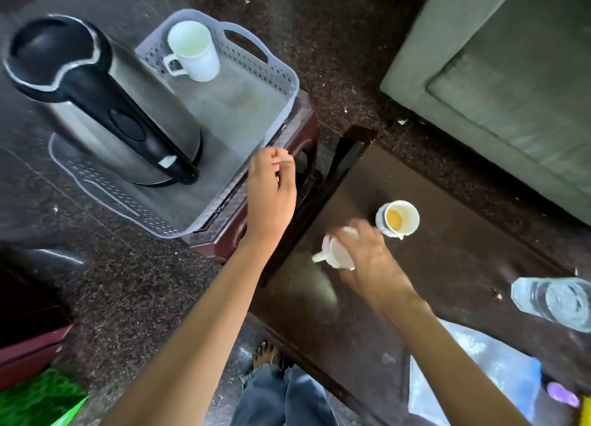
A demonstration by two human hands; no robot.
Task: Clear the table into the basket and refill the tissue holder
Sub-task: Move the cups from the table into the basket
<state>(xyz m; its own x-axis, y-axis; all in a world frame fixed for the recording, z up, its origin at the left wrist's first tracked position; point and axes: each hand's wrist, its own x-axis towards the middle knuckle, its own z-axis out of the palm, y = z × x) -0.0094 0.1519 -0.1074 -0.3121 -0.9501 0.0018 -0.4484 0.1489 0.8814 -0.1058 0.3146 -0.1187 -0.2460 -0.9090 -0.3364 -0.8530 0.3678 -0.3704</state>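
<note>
Head view: a grey perforated plastic basket (281, 74) sits on a small dark red stool (224, 237) on the speckled dark floor (144, 281), just beside the left corner of the dark desk (447, 266). Inside the basket, a steel electric kettle (105, 106) with a black handle and lid stands at the near-left end. A white mug (192, 48) stands upright at the far end, well apart from the kettle.

The left hand (271, 192) hovers over the basket's near-right rim. Its fingers are curled in towards the thumb, and nothing shows between them.

The right hand (371, 259) is over the desk near its left corner, with its fingers wrapped from above round a small white cup (335, 253). The cup is blurred and its handle sticks out to the left. I cannot tell whether it rests on the desk or is lifted.

Just beyond that hand, a second cup (398, 218) stands upright on the desk, with yellow-brown dregs in its bottom. Toward the right edge lies a clear glass (556, 301). Nearer the person is a clear plastic bag (479, 361) with white contents, and a small purple object (563, 393) beside it.

A grey-green sofa (511, 90) fills the upper right. A bare foot (265, 352) below frayed jeans stands by the desk's near edge.
</note>
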